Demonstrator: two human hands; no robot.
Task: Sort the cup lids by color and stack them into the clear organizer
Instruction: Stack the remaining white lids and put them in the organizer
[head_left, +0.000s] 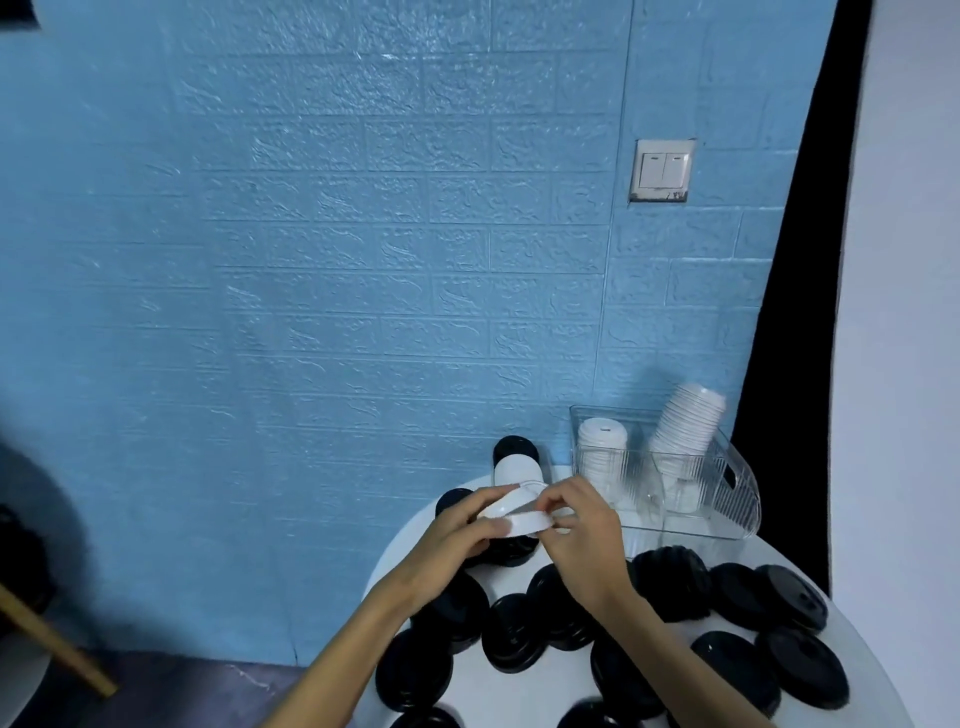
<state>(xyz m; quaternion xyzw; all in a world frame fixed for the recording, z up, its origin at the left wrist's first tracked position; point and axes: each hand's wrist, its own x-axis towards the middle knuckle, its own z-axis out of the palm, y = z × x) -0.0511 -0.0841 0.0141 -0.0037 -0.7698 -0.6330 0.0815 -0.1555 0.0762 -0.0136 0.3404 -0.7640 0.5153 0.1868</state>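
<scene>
Both hands hold white cup lids (519, 512) above the round white table (524, 691). My left hand (462, 535) grips their near rim with thumb on top. My right hand (582, 525) pinches the far edge of the upper lid, which tilts up off the lower one. The clear organizer (727, 488) stands at the table's back right. It holds an upright stack of white lids (602, 452) on its left side and a tall leaning stack of white lids (685, 421) on its right. Several black lids (737, 670) lie scattered over the table.
A white-and-black cup or lid pile (514, 462) stands behind my hands by the blue brick wall (311, 260). A light switch (662, 169) is on the wall. A wooden leg (57, 644) shows at lower left. A black curtain (800, 312) hangs at right.
</scene>
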